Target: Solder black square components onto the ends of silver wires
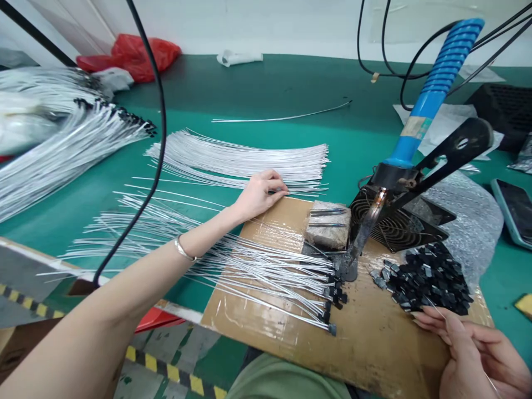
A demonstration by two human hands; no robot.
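Fingers (276, 184) Divided between Two Working Positions

Thumb and forefinger of the left hand (260, 197) are drawn together at the near edge of the upper white wires (249, 158); whether a strand lies between them cannot be told. The right hand (477, 352), at the lower right, pinches a slim shaft (435, 306), rod or wire, whose far end reaches the near side of a heap of black pieces (438, 280). This heap lies on the brown board (374, 343), to the right of the metal tip (368, 224) beneath the blue handle (436, 94). The lower wires (278, 271), many ending in black heads, lie partly on the board, and the left forearm passes above them.

Sound technique here, as judged from the arrangement, calls for a light pinch on the shaft and attention to one black piece at a time, since the heap is loose and easily scattered. On the left, a single strand is best parted from the outer edge, so that its neighbours remain parallel. The forearm should be carried high enough not to drag the crossed strands. The metal tip may be hot; both hands do well to pass around it.

No brand, label or lettering is legible: the pale band on the handle shows no readable characters, and the phone (515, 205) displays none.
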